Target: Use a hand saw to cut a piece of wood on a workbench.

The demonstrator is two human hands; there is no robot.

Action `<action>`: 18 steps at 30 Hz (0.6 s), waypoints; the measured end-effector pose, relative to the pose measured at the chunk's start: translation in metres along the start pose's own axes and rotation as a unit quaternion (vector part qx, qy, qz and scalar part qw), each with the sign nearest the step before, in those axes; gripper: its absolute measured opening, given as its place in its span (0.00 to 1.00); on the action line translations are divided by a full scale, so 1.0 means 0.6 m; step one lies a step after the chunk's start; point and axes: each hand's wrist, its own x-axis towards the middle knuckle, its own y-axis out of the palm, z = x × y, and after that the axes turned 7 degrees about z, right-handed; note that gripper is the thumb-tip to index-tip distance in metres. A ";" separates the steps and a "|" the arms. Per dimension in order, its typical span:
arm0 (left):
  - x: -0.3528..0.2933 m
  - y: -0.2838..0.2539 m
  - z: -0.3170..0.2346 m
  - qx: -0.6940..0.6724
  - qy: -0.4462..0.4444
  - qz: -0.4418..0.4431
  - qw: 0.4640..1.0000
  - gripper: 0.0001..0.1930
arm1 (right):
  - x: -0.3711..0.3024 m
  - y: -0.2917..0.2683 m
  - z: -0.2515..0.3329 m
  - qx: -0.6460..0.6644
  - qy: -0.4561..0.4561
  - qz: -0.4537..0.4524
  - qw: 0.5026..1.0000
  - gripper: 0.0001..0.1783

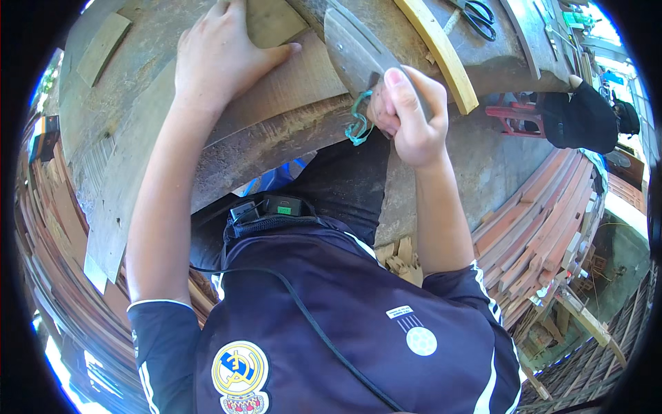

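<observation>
Currently, broad knife (352,48) in right hand (407,114), just right of left hand (221,55)

R hand (408,117) gripping knife (355,52), L hand (221,58) on board (289,86)

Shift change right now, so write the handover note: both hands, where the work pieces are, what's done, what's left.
Left hand: open, flat, pressing a thin wooden strip down on the workbench.
Right hand: closed around the handle of a broad-bladed knife, blade lying on the bench past the strip's end; a teal cord loop hangs from the handle.
Nearby: a yellowish curved wooden piece and black scissors on the bench to the right; stacked wooden slats lower right.
Done: strip positioned and held.
Left: no cut or shaving on the strip can be seen; the cutting seems yet to begin.
</observation>
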 end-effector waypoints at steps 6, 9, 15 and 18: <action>0.004 0.001 -0.004 -0.014 0.001 -0.013 1.000 0.47 | -0.005 0.015 0.017 0.004 0.003 -0.018 1.000 0.20; -0.003 -0.007 -0.008 -0.042 0.006 0.018 0.999 0.46 | -0.033 0.036 0.019 -0.144 -0.020 -0.039 0.989 0.15; 0.018 -0.019 0.008 -0.020 -0.024 0.025 0.999 0.50 | -0.232 -0.049 0.076 0.022 0.013 -0.032 0.999 0.21; 0.011 0.000 0.015 0.011 -0.019 -0.016 1.000 0.54 | -0.256 -0.037 0.079 -0.004 0.001 -0.053 0.999 0.22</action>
